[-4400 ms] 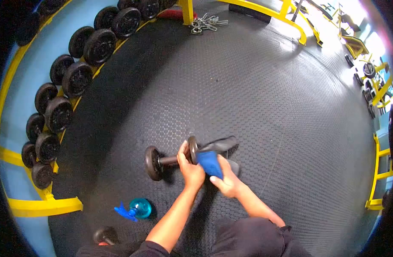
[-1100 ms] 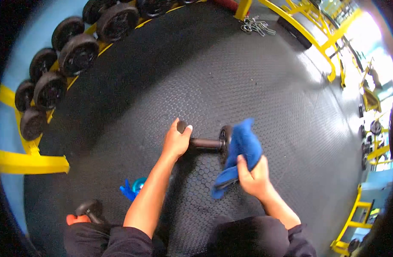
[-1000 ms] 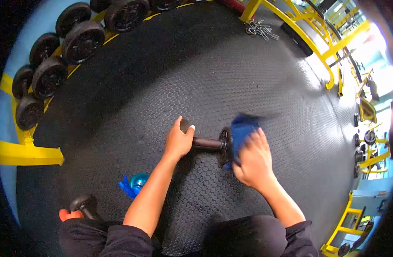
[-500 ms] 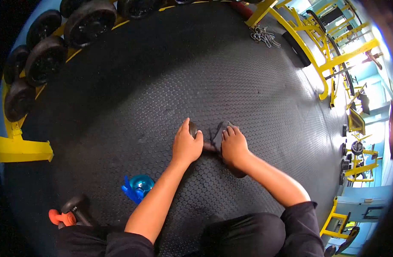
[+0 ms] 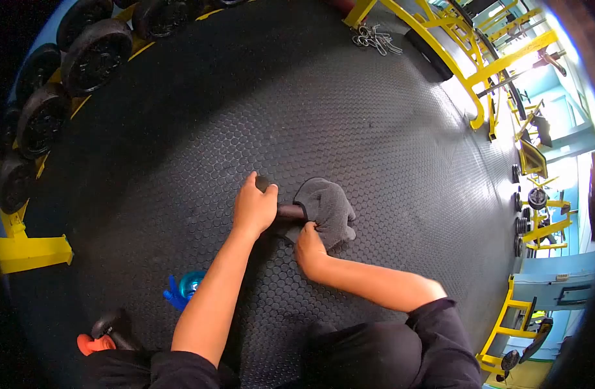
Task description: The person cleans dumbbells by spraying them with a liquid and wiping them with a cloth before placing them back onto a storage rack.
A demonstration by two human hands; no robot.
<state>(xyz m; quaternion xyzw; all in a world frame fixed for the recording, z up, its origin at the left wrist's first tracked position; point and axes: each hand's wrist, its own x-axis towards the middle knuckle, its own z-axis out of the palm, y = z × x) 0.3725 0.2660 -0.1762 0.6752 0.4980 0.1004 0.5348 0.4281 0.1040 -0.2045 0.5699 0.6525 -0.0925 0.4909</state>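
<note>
In front of me a dark dumbbell (image 5: 289, 212) lies over the floor, its brownish handle showing in the middle. My left hand (image 5: 254, 209) is closed around its left head, fingers and thumb wrapped over the black end. A grey cloth (image 5: 331, 206) drapes over the right head and hides it. At the cloth's near edge, beside the handle, my right hand (image 5: 309, 249) pinches the fabric with its fingers closed.
Black textured rubber mat (image 5: 407, 188) covers the floor. By my left arm stands a blue bottle (image 5: 190, 284); left of it lie a black dumbbell (image 5: 116, 327) and an orange dumbbell (image 5: 93, 344). A rack of dumbbells (image 5: 93, 61) is upper left, metal clips (image 5: 377, 40) at the top.
The cloth, bunched under my right hand before, now spreads over the dumbbell's right head. My right hand has moved from atop that end to the cloth's near edge. My left hand keeps its hold.
</note>
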